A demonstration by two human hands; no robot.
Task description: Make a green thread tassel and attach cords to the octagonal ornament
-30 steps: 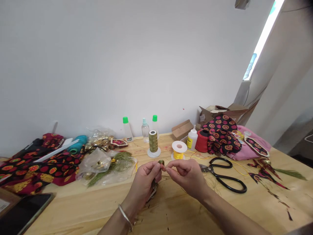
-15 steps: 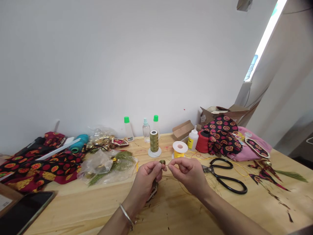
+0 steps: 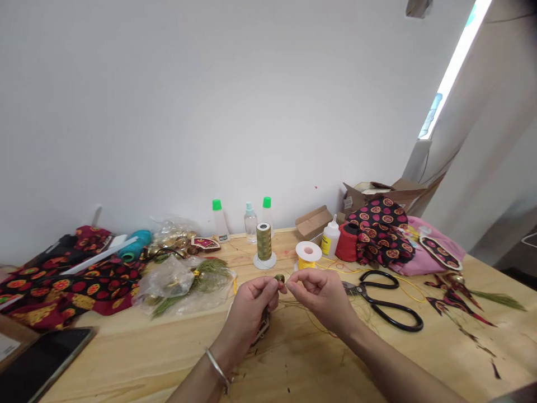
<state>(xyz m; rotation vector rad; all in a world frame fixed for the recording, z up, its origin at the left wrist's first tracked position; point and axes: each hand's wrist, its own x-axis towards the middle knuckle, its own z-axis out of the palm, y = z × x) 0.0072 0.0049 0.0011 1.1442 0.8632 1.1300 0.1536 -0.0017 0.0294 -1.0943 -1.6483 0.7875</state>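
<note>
My left hand (image 3: 257,299) is closed around a small round brass-coloured bell (image 3: 279,277), which sticks out past the thumb and fingertips. Below that palm hangs a pale-edged piece (image 3: 263,326), mostly hidden by the hand. Just right of the bell, my right hand (image 3: 323,296) has thumb and forefinger pinched together on a thin thread, hardly visible at the fingertips. Loose olive thread (image 3: 308,313) lies on the table beneath. Black-handled scissors (image 3: 392,322) lie right of my right hand, and a spool of olive thread (image 3: 264,246) stands behind both hands.
Behind the hands stand a yellow cord spool (image 3: 309,253), a glue bottle (image 3: 330,238) and a red thread cone (image 3: 347,243). Patterned cloth (image 3: 100,280) and plastic bags (image 3: 168,277) with tassels lie left. A phone (image 3: 50,364) is at the near left.
My right fingertips have shifted slightly left, closer to the bell, and the reddish thread between the hands shows less. My left hand holds almost still.
</note>
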